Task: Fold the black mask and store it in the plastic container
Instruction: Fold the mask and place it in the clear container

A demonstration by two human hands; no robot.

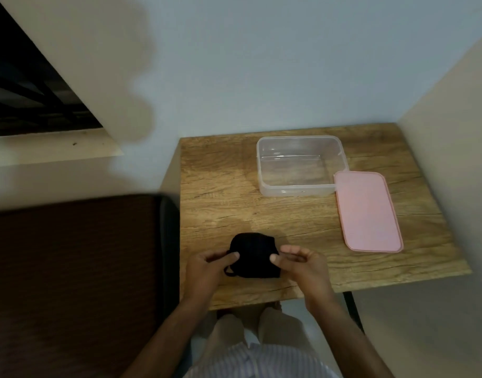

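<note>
The black mask (252,255) lies folded on the wooden table (220,192), near its front edge, with an ear loop sticking out at its lower left. My left hand (207,268) pinches the mask's left edge between thumb and fingers. My right hand (299,264) pinches its right edge the same way. The clear plastic container (299,186) stands open and empty at the back of the table, well beyond the mask.
A pink lid (366,211) lies flat on the table to the right of the container. A dark brown surface (71,282) adjoins the table on the left. Walls close in behind and on the right.
</note>
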